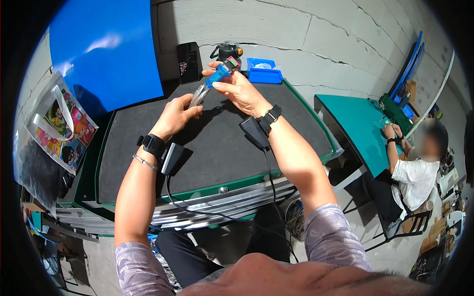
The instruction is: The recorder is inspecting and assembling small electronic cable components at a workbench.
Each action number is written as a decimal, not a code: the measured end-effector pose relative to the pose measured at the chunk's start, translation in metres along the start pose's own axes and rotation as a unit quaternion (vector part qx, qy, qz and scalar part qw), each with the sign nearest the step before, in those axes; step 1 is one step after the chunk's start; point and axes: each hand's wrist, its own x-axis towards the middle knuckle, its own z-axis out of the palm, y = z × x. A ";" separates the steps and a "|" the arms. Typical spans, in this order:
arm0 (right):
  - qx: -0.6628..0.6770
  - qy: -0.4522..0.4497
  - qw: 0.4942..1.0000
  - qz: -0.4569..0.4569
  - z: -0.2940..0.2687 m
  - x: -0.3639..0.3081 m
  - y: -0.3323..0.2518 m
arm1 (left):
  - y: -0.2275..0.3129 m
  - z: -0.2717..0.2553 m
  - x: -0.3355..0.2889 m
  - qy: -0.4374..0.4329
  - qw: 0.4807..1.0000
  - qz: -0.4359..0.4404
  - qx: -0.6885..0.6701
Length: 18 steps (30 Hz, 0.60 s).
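Over the far part of the dark mat, my two hands hold a small assembly between them. My right hand (237, 89) grips a translucent blue adapter (216, 77) that has a green and red terminal block (231, 63) at its upper end. At the adapter's lower end sits a clear, silvery piece (199, 95), pinched by the thumb and fingers of my left hand (176, 114). I cannot tell whether that piece is a plug or plastic wrapping. Both wrists wear black straps with small dark boxes and cables.
Under my hands is a workbench with a dark mat (148, 163) and green edges. Along its back stand a phone (189, 62), a dark bottle (229, 49) and a blue bin (264, 71). A picture-printed bag (61, 128) hangs left. A person (417, 172) works at a green table (353, 123) on the right.
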 end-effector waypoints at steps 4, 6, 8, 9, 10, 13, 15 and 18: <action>0.000 -0.003 1.000 0.004 -0.001 0.000 0.001 | 0.001 0.001 0.002 0.012 1.000 0.015 -0.001; 0.011 0.005 1.000 0.025 -0.001 0.000 0.001 | 0.001 0.002 0.002 0.025 1.000 0.003 0.017; 0.023 0.000 0.999 0.032 0.001 0.000 0.001 | 0.000 0.002 0.001 0.026 1.000 -0.005 0.008; 0.030 0.008 0.999 0.044 0.001 -0.001 0.000 | 0.000 0.002 0.001 0.027 1.000 -0.007 0.014; 0.031 0.008 0.999 0.034 0.001 -0.002 0.000 | 0.000 0.001 0.003 0.019 1.000 -0.006 0.009; 0.021 0.020 0.997 0.068 0.000 -0.003 0.000 | -0.001 0.002 0.004 0.040 0.999 -0.001 0.003; 0.049 0.014 0.996 0.071 0.002 -0.002 0.003 | -0.003 0.002 0.003 0.052 0.999 0.015 0.006; 0.058 0.002 0.995 0.077 0.001 -0.001 0.005 | -0.005 0.001 0.004 0.062 0.997 0.021 0.034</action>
